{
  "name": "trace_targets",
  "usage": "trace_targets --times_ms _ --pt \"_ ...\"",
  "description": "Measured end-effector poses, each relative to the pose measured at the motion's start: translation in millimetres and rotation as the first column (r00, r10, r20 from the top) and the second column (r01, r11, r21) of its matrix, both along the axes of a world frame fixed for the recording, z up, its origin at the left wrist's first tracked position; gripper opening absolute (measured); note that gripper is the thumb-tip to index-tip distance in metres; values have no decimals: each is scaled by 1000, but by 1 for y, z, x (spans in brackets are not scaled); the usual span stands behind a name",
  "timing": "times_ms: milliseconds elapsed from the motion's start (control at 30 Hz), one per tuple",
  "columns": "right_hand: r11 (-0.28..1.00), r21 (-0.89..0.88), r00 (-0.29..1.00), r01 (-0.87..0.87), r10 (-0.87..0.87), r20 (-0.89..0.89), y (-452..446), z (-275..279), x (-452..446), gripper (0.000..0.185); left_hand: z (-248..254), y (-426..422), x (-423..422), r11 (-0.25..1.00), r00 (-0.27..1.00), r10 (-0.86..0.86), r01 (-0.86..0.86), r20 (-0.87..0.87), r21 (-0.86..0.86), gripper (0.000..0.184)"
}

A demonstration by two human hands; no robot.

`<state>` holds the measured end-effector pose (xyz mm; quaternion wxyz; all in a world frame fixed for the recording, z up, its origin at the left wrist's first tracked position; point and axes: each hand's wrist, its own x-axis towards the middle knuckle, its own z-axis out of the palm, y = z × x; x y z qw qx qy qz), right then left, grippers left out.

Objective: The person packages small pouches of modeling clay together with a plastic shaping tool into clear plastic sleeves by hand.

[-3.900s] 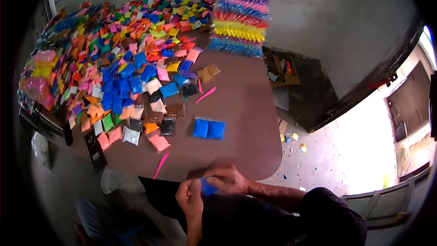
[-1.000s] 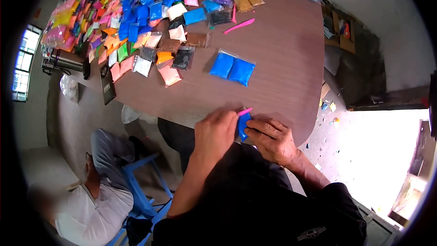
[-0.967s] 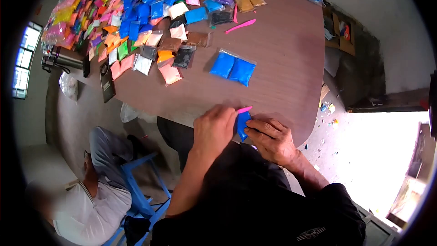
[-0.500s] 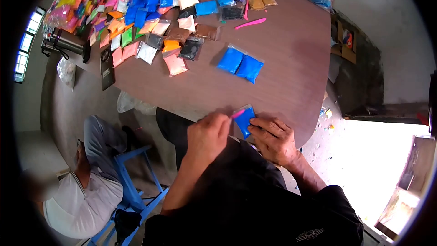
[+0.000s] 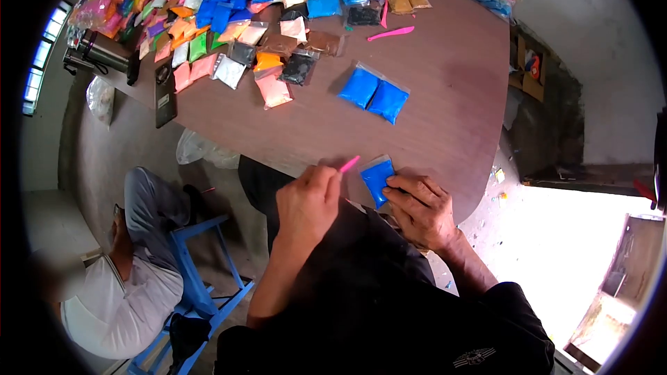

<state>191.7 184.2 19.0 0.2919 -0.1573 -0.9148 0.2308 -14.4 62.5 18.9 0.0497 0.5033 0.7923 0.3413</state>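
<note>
Blue packet (image 5: 377, 179), in a clear sleeve, sits just below and right of the centre of the frame, over the near edge of the brown table (image 5: 445, 83); whether it rests on the surface or is lifted off it, I cannot tell. The right hand (image 5: 420, 210) pinches its right side, fingers bent and close together. The left hand (image 5: 309, 198) is curled, thumb and forefinger gripping a pink plastic stick (image 5: 350, 164) whose free end points to the upper right, near the packet's top left corner but apart from it.

Above the hands lies a joined pair of blue packets (image 5: 361, 87), side by side and slightly tilted. Higher up, a second pink plastic stick (image 5: 390, 33) lies near a pair of tan packets (image 5: 408, 1). To the left are a black packet (image 5: 300, 68), a salmon-pink packet (image 5: 273, 90) and a silvery-white packet (image 5: 228, 71), at the near edge of a many-coloured heap filling the upper left. A metal flask (image 5: 108, 55) lies at far left. In the lower left, a person in a white shirt (image 5: 125, 305) sits by a blue stool (image 5: 201, 298).
</note>
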Motion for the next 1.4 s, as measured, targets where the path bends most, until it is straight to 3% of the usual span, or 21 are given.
trace_targets --times_ms 100,167,400,600,800,900,967,1033,1067,1100,1133,1167,1200,1267,1333,1400 --pt "1000 6 1000 -3 3 -12 1 -1 0 32 1 -2 -10 990 999 29 -35 41 134 12" --pt "1000 9 999 9 -8 -47 1 -3 1 31 6 -4 -10 988 963 42 -80 266 133 13" --pt "987 -99 982 124 -136 -132 0 -2 7 29 -3 -1 -27 978 945 85 -140 316 153 12" --pt "915 -335 933 226 -302 -196 -3 -1 18 30 3 2 -38 980 934 119 -164 336 109 10" --pt "885 -358 910 298 -377 -173 6 1 40 25 0 9 -29 990 948 64 -99 312 100 10" --pt "851 -377 873 365 -454 -179 16 1 50 27 -1 8 -23 988 983 53 -78 174 136 8" --pt "826 -388 843 408 -504 -187 20 1 53 25 1 6 -12 995 991 -15 2 135 99 7" --pt "819 -384 827 426 -525 -202 25 1 55 24 7 11 17 993 966 -113 117 234 -3 6" --pt "817 -379 812 435 -538 -226 29 0 56 23 1 12 36 956 953 -278 287 121 -64 6" --pt "815 -374 798 443 -548 -251 31 0 57 23 -9 14 63 886 880 -461 464 110 4 4" --pt "816 -372 798 442 -547 -252 33 1 59 23 -4 12 83 762 756 -604 641 253 -97 7" --pt "803 -386 784 454 -566 -256 35 3 61 23 -12 10 106 718 682 -674 696 285 31 10" --pt "789 -400 767 467 -586 -260 37 5 64 24 -7 12 117 690 638 -683 724 357 27 11" --pt "786 -368 762 497 -598 -248 36 9 70 23 -4 15 114 742 624 -631 659 461 124 10" --pt "786 -349 762 510 -601 -241 35 12 71 21 7 15 87 843 701 -524 507 485 179 11" --pt "788 -343 768 511 -598 -231 33 6 71 21 15 12 49 953 847 -301 262 438 150 9"
